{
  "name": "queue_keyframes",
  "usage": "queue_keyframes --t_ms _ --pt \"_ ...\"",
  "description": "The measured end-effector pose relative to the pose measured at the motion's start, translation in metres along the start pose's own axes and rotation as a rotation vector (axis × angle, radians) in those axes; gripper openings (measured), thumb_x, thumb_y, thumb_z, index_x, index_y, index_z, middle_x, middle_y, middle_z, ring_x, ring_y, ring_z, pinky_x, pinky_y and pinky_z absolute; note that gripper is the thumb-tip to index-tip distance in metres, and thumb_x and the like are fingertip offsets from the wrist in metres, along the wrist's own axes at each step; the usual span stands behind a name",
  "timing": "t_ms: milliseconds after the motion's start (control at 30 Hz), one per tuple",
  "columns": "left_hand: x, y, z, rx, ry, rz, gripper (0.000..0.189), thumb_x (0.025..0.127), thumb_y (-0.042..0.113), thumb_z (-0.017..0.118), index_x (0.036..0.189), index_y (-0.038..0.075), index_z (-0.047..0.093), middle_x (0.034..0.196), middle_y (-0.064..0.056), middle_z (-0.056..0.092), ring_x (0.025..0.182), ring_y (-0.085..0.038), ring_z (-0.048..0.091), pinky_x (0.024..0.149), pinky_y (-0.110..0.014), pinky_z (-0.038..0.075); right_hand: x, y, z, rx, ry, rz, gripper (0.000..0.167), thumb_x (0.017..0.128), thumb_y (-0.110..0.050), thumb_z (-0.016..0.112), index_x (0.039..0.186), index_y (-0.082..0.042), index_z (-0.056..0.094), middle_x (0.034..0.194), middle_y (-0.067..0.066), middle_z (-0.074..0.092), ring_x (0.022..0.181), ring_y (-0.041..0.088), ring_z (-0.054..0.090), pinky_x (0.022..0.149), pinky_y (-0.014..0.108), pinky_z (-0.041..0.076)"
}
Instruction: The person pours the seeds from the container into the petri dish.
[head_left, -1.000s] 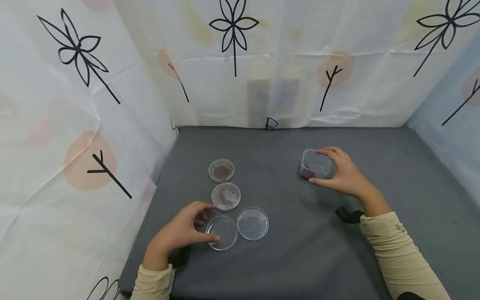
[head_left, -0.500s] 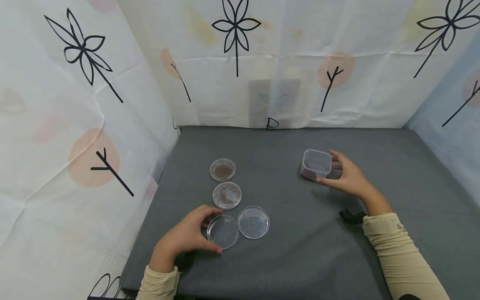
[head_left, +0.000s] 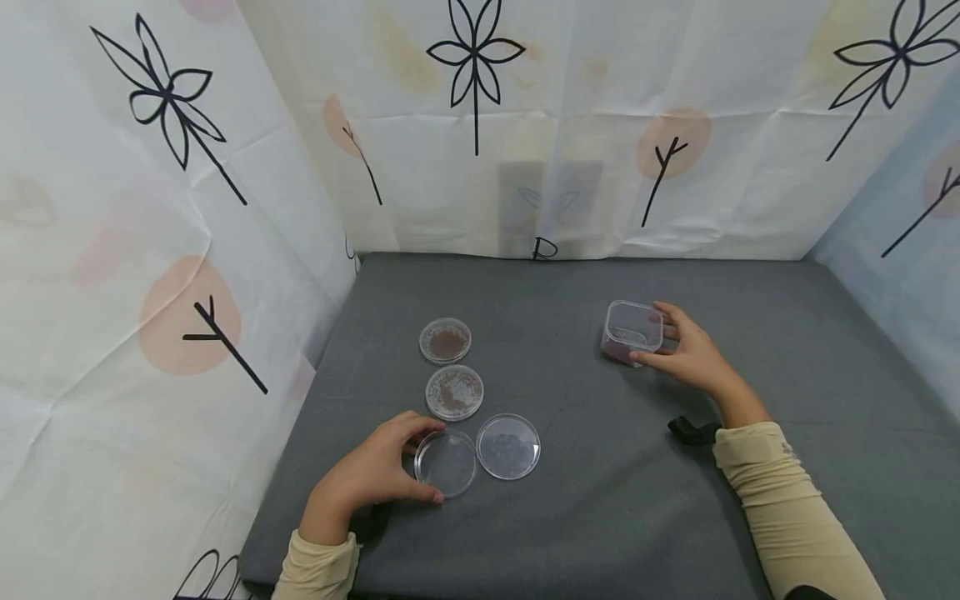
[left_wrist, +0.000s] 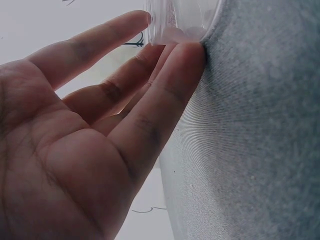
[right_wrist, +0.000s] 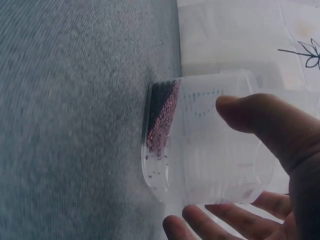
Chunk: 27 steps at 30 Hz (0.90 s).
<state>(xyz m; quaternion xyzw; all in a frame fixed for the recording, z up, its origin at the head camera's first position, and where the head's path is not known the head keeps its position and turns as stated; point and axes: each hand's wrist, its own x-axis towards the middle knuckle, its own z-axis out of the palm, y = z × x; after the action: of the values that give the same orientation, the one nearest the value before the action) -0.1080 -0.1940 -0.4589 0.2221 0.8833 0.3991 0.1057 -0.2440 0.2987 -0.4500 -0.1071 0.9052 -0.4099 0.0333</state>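
Observation:
My left hand (head_left: pixel 382 468) holds an uncovered clear petri dish (head_left: pixel 454 468) by its rim, thumb at the near edge and fingers at the far side. The left wrist view shows the thumb and fingertips against the dish's clear wall (left_wrist: pixel 182 17). At the right, my right hand (head_left: pixel 693 354) grips a clear plastic box (head_left: pixel 632 327) from its right side. The thumb presses one wall in the right wrist view, with the other fingers around the opposite side. Small dark reddish grains (right_wrist: pixel 167 112) are heaped in one corner of the box's bottom.
A clear round lid or dish (head_left: pixel 508 447) lies beside the held dish. Behind it stand two petri dishes, a nearer one (head_left: pixel 454 393) and a farther one (head_left: pixel 446 341), both with brownish grains inside. Patterned cloth walls (head_left: pixel 585 92) border the grey table (head_left: pixel 570 533).
My left thumb has moved from over the dish to its near edge. My right hand has shifted from spanning the top of the box to gripping its right side.

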Motion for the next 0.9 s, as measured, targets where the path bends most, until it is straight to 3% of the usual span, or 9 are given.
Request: queue_keyframes --t_ms 300,433,533,767,900 --pt "0.002 -0.001 -0.001 -0.030 -0.009 -0.020 0.086 0.066 0.027 0.104 0.139 0.004 0.066 0.128 -0.011 0.065 0.113 -0.030 0.069 0.098 -0.036 0.061 0.001 -0.001 0.004 -0.036 0.034 0.017 0.100 0.092 -0.028 0.086 0.166 0.000 0.025 0.163 0.034 0.034 0.143 0.057 0.045 0.100 0.066 0.057" --pt "0.004 -0.002 -0.002 -0.043 -0.008 -0.021 0.086 0.068 0.026 0.103 0.141 0.003 0.064 0.129 -0.013 0.064 0.117 -0.032 0.069 0.101 -0.041 0.061 0.000 -0.005 0.007 -0.027 0.072 -0.003 0.096 0.088 -0.028 0.090 0.161 -0.002 0.034 0.161 0.029 0.040 0.142 0.053 0.048 0.097 0.059 0.061" --pt "0.006 -0.002 -0.003 -0.047 -0.008 -0.021 0.085 0.069 0.025 0.103 0.141 0.002 0.064 0.129 -0.013 0.063 0.120 -0.033 0.068 0.104 -0.044 0.061 -0.001 -0.010 0.012 -0.009 0.098 -0.044 0.094 0.085 -0.027 0.093 0.157 -0.003 0.039 0.155 0.026 0.045 0.139 0.050 0.051 0.094 0.055 0.063" --pt "0.008 -0.003 -0.003 -0.050 -0.003 -0.030 0.086 0.068 0.024 0.103 0.142 0.002 0.064 0.129 -0.013 0.064 0.122 -0.033 0.067 0.105 -0.044 0.060 -0.003 -0.034 0.032 0.013 0.152 -0.195 0.090 0.079 -0.016 0.097 0.151 0.001 0.046 0.144 0.025 0.052 0.133 0.047 0.055 0.097 0.063 0.059" --pt "0.008 -0.004 -0.003 -0.050 0.005 -0.021 0.085 0.068 0.022 0.103 0.141 0.002 0.064 0.129 -0.013 0.064 0.121 -0.032 0.068 0.105 -0.042 0.060 -0.003 -0.051 0.044 -0.007 0.174 -0.288 0.092 0.074 -0.013 0.099 0.149 0.002 0.048 0.140 0.022 0.055 0.130 0.042 0.057 0.095 0.061 0.061"
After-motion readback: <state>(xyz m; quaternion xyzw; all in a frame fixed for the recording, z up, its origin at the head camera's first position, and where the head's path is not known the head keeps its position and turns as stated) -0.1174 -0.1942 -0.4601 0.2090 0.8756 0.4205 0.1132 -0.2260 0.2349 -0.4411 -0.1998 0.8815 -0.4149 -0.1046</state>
